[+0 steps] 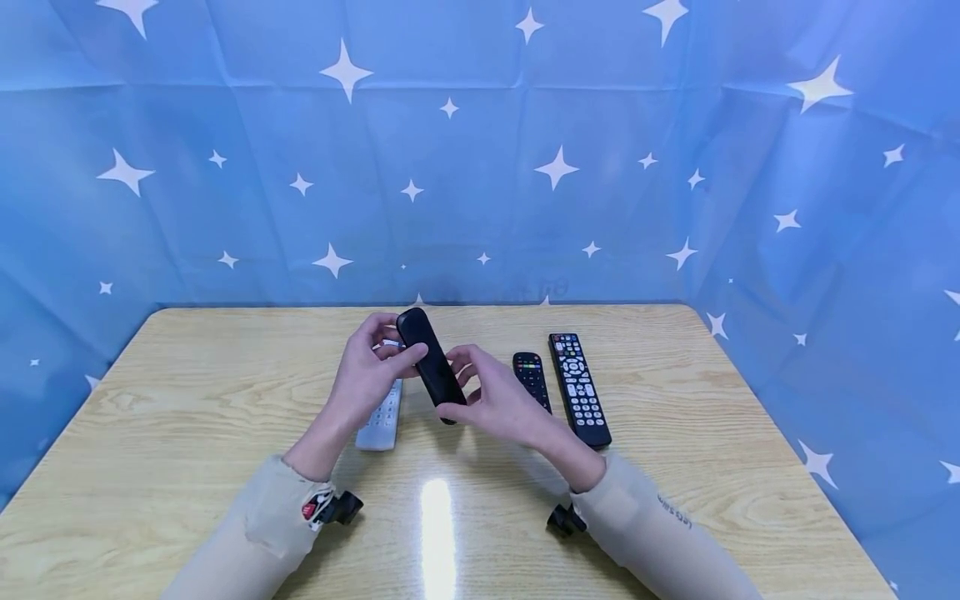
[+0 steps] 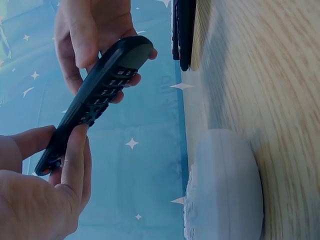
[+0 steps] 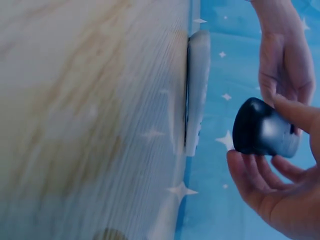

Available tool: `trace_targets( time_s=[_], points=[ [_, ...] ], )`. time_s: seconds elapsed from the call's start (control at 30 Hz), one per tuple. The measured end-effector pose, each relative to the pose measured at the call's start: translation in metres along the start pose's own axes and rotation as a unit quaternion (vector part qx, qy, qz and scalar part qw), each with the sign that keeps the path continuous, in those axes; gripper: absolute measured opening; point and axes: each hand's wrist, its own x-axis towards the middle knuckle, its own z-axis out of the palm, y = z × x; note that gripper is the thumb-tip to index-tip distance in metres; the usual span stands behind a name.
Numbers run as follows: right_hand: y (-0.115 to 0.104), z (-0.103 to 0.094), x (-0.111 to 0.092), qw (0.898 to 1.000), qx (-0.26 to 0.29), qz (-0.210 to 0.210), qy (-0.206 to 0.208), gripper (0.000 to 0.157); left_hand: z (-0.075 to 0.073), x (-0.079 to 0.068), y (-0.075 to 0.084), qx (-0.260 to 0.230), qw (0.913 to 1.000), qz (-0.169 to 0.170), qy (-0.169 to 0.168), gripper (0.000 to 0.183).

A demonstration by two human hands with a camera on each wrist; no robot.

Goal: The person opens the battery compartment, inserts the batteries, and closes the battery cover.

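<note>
A black remote control (image 1: 441,379) is held tilted above the table, its smooth back turned up toward the head view. My left hand (image 1: 360,371) grips its far end, thumb lying across the back. At the near end, my right hand (image 1: 498,400) pinches it between thumb and fingers. In the left wrist view, the buttons of this black remote (image 2: 102,95) face away from the palm side, partly covered by fingers. Under the left hand lies a white remote (image 1: 380,423), partly hidden.
Two more black remotes lie right of the hands: a small one (image 1: 531,377), partly hidden by the right hand, and a longer one (image 1: 577,392) with white buttons. They rest on a wooden table (image 1: 187,400). A blue star-patterned curtain (image 1: 465,225) stands behind it.
</note>
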Motion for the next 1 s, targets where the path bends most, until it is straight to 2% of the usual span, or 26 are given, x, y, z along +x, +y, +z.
trace_targets(
  time_s=[0.1,0.27,0.7,1.0],
  points=[
    [-0.0005,0.0006,-0.0008,1.0,-0.005,0.005,0.0,0.071,0.0011,-0.0013,0.0002,-0.011,0.9999,0.001,0.002,0.048],
    [-0.0006,0.0011,-0.0018,1.0,-0.01,-0.002,0.006,0.069,0.002,-0.0042,0.0016,-0.009,0.9999,0.006,-0.007,0.052],
    [0.0002,0.0045,-0.0028,0.999,0.044,-0.003,0.006,0.063,0.0018,-0.0088,0.0026,0.05,0.9981,0.022,-0.028,0.06],
    [-0.0015,0.0054,-0.0026,0.995,0.099,-0.002,-0.013,0.06,0.001,-0.0086,0.0006,0.021,0.9988,0.011,-0.044,0.068]
  ],
)
